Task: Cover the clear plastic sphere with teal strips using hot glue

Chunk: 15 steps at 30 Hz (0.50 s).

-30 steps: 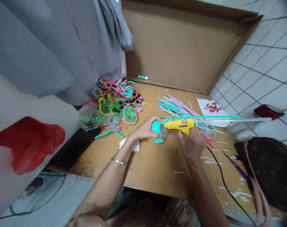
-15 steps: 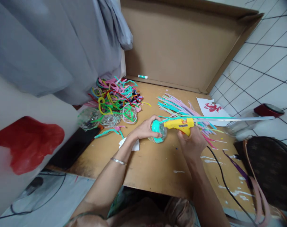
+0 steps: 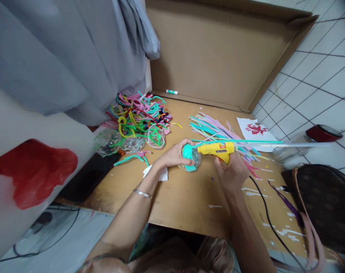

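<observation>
- The person's left hand (image 3: 176, 153) curls around a teal-banded clear piece (image 3: 188, 152), near the middle of the worktop (image 3: 183, 204).
- The right hand (image 3: 233, 168) grips a yellow glue gun (image 3: 215, 149), its nozzle toward nine o'clock, close against the piece (whether they touch, one cannot tell).
- Loose colourful strips (image 3: 209, 125) lie at the piece's two o'clock; a tangled heap (image 3: 138, 115) sits at ten.

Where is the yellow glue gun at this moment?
In the head view, the yellow glue gun is right of centre, gripped in the right hand, its tip close to the turquoise-banded clear object in the left hand.
</observation>
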Available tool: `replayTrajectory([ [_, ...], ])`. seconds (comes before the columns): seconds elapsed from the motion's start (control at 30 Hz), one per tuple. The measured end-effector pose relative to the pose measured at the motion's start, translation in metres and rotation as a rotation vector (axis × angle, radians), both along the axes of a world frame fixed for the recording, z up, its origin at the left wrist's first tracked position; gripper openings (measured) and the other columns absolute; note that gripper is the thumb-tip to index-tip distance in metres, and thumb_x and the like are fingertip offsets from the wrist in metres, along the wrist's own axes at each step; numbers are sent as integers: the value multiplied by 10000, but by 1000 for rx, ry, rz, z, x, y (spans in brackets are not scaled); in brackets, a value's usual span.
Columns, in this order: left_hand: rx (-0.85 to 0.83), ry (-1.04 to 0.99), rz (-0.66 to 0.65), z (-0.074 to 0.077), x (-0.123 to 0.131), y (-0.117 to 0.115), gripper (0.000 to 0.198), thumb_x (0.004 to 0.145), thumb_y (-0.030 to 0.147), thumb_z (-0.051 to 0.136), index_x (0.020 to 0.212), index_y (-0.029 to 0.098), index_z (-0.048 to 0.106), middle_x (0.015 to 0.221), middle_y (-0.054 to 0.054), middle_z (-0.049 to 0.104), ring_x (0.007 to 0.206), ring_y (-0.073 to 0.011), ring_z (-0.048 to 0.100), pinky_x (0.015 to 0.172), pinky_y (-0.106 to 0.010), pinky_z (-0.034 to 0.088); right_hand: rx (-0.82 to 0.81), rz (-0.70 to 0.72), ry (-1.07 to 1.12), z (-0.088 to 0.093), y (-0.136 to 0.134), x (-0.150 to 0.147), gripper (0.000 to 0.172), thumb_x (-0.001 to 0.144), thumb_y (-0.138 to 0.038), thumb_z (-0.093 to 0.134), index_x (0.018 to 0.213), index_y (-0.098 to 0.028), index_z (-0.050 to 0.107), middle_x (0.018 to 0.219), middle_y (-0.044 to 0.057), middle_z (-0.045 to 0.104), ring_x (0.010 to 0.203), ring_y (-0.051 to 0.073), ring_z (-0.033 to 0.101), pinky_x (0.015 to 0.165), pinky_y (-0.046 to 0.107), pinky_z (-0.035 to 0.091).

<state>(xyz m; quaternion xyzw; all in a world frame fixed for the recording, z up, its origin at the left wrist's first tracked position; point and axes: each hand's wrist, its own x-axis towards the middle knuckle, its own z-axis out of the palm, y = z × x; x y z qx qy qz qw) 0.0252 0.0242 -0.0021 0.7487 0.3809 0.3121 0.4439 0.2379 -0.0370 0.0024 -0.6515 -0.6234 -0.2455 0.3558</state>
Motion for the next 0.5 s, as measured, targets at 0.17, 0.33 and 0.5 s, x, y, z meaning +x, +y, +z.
replayTrajectory([
  [0.17,-15,5,2,0,0,0,605,584,352,759,1104,207,485,962,23,546,799,-131,507,690,-221,433,0,27,-26,-1,0,1,155,783,-353,520,808,-199,517,701,26,553,641,180,482,578,276,298],
  [0.33,-3,-3,-6,-1,0,1,600,589,343,754,1107,207,484,972,21,543,811,-134,508,700,-220,434,24,17,-33,-1,0,2,158,784,-354,520,813,-198,522,694,24,555,646,183,489,573,273,295],
  [0.5,6,0,-4,-2,0,1,603,589,350,751,1109,206,481,1000,14,547,825,-138,510,709,-224,439,21,21,-24,-2,1,1,154,780,-356,518,797,-203,518,698,24,562,643,182,489,570,272,293],
])
